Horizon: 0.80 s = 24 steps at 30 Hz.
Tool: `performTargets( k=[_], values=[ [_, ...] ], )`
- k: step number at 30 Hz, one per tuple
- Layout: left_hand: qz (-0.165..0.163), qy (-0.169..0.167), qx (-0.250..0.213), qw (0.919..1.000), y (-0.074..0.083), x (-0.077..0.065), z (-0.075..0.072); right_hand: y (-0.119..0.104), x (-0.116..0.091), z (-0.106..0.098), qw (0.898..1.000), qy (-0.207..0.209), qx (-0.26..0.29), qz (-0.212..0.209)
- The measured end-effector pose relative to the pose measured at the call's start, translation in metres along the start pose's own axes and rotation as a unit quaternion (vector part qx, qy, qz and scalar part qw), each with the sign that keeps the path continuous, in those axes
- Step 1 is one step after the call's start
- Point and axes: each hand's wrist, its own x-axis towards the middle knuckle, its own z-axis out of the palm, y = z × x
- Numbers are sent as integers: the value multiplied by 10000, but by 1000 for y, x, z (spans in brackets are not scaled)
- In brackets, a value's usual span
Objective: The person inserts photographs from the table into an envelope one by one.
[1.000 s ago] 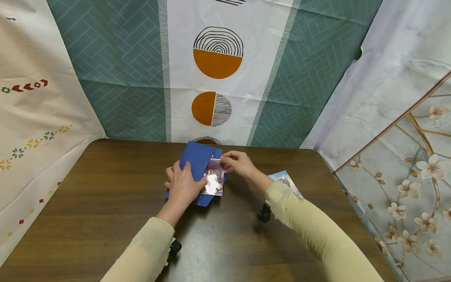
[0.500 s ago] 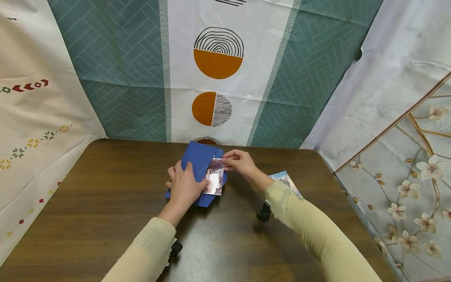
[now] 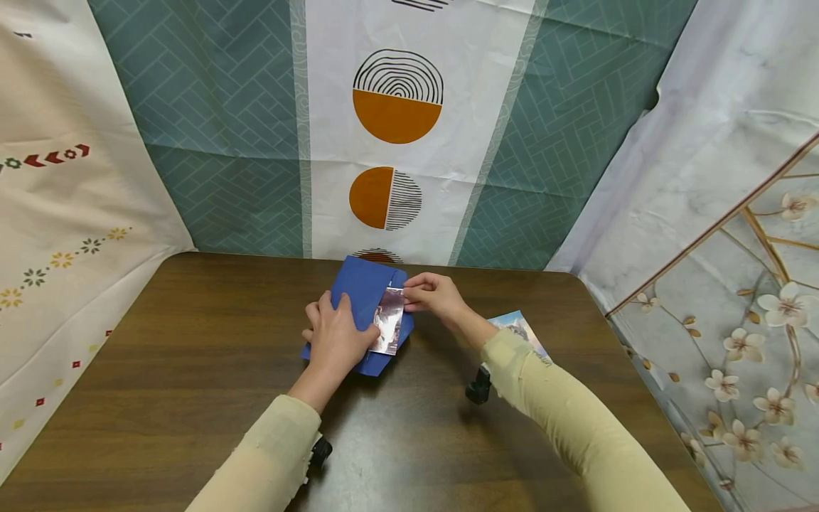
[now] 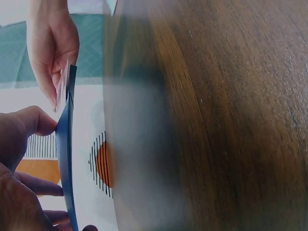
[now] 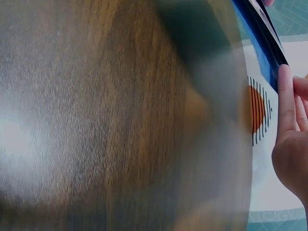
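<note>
In the head view a blue paper envelope (image 3: pixel 362 288) is held tilted above the far part of the table, its flap side to the right. My left hand (image 3: pixel 335 334) grips it, thumb near the opening and fingers spread over the front. A glossy photo (image 3: pixel 387 323) sticks partly out of the opening; the rest is hidden inside. My right hand (image 3: pixel 435 295) pinches the photo's outer upper edge. Seen edge-on in the left wrist view, the envelope (image 4: pixel 64 149) lies between the left thumb and fingers. In the right wrist view, fingertips of the right hand (image 5: pixel 291 120) touch the photo's edge.
A second picture card (image 3: pixel 520 328) lies on the brown wooden table (image 3: pixel 192 370), partly behind the right forearm. A patterned cloth (image 3: pixel 397 199) hangs along the table's far edge, with more cloths at both sides.
The photo has slid a little further left into the envelope, so a narrower strip shows. The envelope has shifted slightly right. Both hands keep nearly the same place and hold.
</note>
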Motion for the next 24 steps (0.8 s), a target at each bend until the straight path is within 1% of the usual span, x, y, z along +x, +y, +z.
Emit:
performTargets(
  k=[9, 19, 21, 24],
  values=[
    [35, 41, -22, 10000, 1, 0, 1, -1, 3, 9, 9998, -41, 203, 20],
    [15, 13, -10, 10000, 2, 0, 2, -3, 2, 3, 9993, -201, -327, -17],
    [17, 8, -12, 10000, 2, 0, 2, -4, 2, 2, 9993, -191, -326, -27],
    [23, 0, -16, 10000, 2, 1, 3, -3, 3, 3, 9997, -147, -185, -31]
  ],
)
